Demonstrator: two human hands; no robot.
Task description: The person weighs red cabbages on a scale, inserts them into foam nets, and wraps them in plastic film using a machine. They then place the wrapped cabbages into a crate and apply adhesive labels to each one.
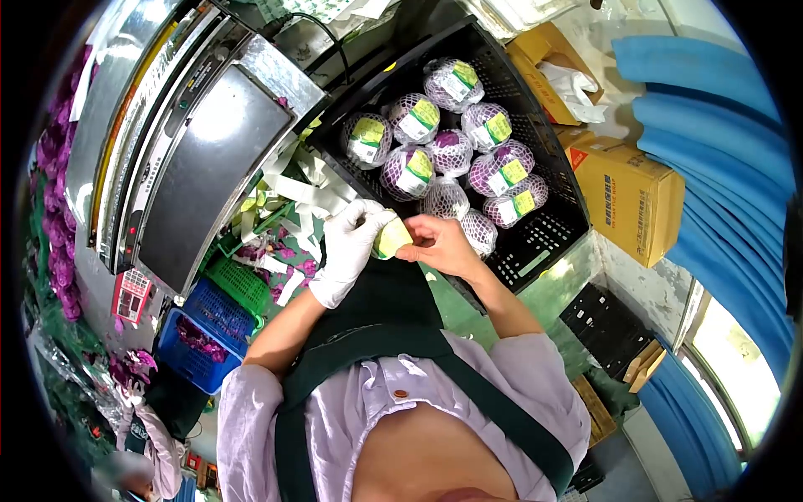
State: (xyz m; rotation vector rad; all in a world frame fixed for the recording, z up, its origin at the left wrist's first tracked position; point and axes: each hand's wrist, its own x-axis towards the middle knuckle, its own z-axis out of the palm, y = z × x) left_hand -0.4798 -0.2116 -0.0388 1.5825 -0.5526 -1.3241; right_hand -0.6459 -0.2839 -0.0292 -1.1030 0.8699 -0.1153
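A yellow-green label (391, 239) is pinched between my two hands in front of my dark apron. My left hand (350, 247), in a white glove, closes thumb and finger on its upper left edge. My bare right hand (442, 244) grips the label's right side, fingers bent. Just beyond my hands is a black crate (548, 219) holding several purple cabbages (450, 151) in white foam nets. Many of the cabbages carry green and white labels (416, 121); the nets nearest my right hand show none from here.
At left stands a wrapping machine (216, 159) with a dark plate. White strips and purple leaf scraps lie below it, near a blue basket (201, 335) and a green basket (230, 283). Cardboard boxes (627, 201) stand right of the crate. Another person (150, 427) is at lower left, hands on purple leaves.
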